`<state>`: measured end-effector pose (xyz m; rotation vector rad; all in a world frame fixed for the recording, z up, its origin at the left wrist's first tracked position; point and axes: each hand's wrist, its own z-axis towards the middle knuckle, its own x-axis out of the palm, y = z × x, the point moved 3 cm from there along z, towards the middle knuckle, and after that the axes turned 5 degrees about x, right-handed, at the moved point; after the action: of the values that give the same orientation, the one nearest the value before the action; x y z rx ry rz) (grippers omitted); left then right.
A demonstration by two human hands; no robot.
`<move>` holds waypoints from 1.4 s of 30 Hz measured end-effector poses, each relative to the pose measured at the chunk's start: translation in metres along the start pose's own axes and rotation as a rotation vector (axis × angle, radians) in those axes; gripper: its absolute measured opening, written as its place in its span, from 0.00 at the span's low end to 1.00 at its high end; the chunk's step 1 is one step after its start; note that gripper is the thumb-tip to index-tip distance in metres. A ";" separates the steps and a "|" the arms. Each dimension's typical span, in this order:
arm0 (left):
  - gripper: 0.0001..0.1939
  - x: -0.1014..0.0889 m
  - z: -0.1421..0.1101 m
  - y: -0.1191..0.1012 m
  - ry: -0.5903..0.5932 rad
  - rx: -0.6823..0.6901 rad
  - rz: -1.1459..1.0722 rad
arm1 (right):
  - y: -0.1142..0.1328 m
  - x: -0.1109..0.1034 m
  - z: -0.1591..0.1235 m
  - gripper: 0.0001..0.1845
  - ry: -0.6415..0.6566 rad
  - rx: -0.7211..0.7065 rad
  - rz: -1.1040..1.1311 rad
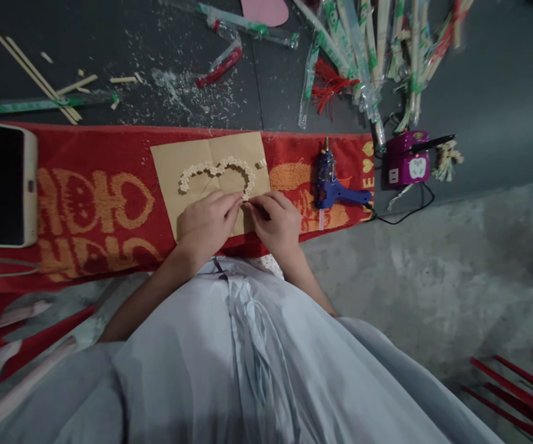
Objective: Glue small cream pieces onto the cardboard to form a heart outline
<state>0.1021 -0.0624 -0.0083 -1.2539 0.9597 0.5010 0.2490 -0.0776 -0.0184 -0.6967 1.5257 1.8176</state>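
A curved outline of small pale wooden stick pieces (pixel 208 168), like the top of a heart, lies on a creased tan sheet of paper (pixel 167 163). My left hand (pixel 211 219) rests over the paper's lower part, its thumb and forefinger pinched at the outline's lower right end. Close beside it, my right hand (pixel 278 219) is closed too, fingertips meeting the same spot. Whatever sits between the fingertips is too small to make out. Right of the paper, a blue glue gun (pixel 333 182) lies on the red patterned towel (pixel 85 209).
A tablet-like device (pixel 2 185) lies at the left. Broken chopsticks (pixel 39 74) and crumbs are scattered on the dark table (pixel 122 37). Wrapped chopsticks (pixel 368 49) are heaped at the back right, near a purple power socket block (pixel 407 159) with a cord. A red stool (pixel 520 394) stands lower right.
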 end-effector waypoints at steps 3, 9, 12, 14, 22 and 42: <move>0.15 0.000 0.000 0.000 0.002 0.005 -0.013 | 0.000 0.000 0.000 0.11 0.005 0.005 0.005; 0.14 -0.001 0.000 -0.002 0.023 -0.029 0.045 | 0.001 -0.007 0.001 0.11 0.045 0.005 0.016; 0.15 -0.001 -0.002 -0.003 0.042 -0.054 0.067 | 0.001 -0.017 0.007 0.10 0.043 -0.051 0.051; 0.15 -0.001 -0.003 -0.005 0.037 -0.054 0.075 | 0.000 -0.023 0.013 0.10 0.059 -0.110 0.056; 0.16 0.004 -0.006 -0.008 -0.038 -0.086 0.126 | -0.008 -0.022 0.039 0.16 0.251 -0.270 -0.068; 0.14 0.006 -0.005 -0.011 -0.107 -0.053 0.161 | -0.015 -0.017 0.046 0.16 0.377 -0.255 -0.027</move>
<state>0.1120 -0.0709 -0.0070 -1.1900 0.9666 0.7170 0.2721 -0.0329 -0.0073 -1.2335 1.5139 1.9602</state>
